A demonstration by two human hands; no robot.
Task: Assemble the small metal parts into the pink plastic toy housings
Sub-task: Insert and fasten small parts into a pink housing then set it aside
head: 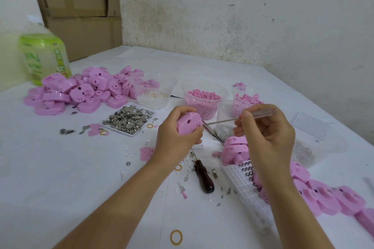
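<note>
Head view shows the left hand [178, 137] clamped round a pink housing [187, 125] at centre, likely light, stiff and slick so best held by its rim, the right hand [267, 133] at its three o'clock pinching a thin tool [222, 121], any metal part at its tip too small to make out.

Room over near-left table [70, 168]; cups [202, 107], housing pile [81, 91] beyond.
</note>
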